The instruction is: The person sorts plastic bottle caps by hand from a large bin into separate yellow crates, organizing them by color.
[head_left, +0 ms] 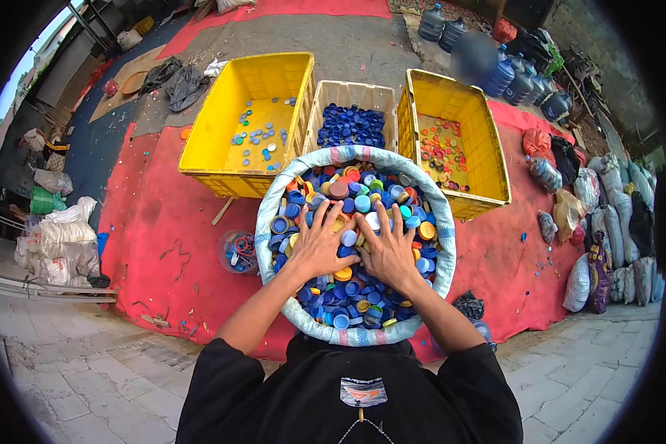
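A round sack with a rolled pale-blue rim (268, 214) is full of plastic bottle caps (348, 296), mostly blue, with some yellow, orange, green and white. My left hand (320, 244) lies on the caps left of the middle, its fingers spread and pointing away from me. Beside it, my right hand (389, 251) rests on the caps with its fingers apart too. The thumbs are close together near the centre of the pile. Neither hand has a cap gripped in it, and both palms face down, so what lies under them is hidden.
Beyond the sack stand a yellow crate (207, 140) with grey-blue caps, a pale crate (322, 100) with dark blue caps, and another yellow crate (488, 148) with red caps. A clear container (237, 251) sits left. Water jugs (499, 74) and filled sacks (579, 285) are at right.
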The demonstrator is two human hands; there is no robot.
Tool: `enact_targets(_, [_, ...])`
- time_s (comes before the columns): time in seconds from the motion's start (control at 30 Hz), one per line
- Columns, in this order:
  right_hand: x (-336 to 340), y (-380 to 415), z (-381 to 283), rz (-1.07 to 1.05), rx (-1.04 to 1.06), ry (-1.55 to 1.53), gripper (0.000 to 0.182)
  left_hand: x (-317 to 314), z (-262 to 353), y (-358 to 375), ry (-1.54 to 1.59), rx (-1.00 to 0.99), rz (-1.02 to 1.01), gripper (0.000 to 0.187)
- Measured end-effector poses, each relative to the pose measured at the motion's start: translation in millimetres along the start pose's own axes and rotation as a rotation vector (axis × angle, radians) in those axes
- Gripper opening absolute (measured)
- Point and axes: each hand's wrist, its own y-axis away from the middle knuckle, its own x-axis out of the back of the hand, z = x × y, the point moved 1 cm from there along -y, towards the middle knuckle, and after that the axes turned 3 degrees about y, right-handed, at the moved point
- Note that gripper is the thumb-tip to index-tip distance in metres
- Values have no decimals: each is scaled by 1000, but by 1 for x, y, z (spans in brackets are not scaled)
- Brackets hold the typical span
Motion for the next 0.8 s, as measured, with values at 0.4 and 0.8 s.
enact_targets(0.4, [55,59,-25,-294,-37,-125,63,46,50,51,160,24,-317,84])
enact_targets(0.8, [10,-3,99,158,-812,-141,36,-3,-82,-101,21,130,323,49])
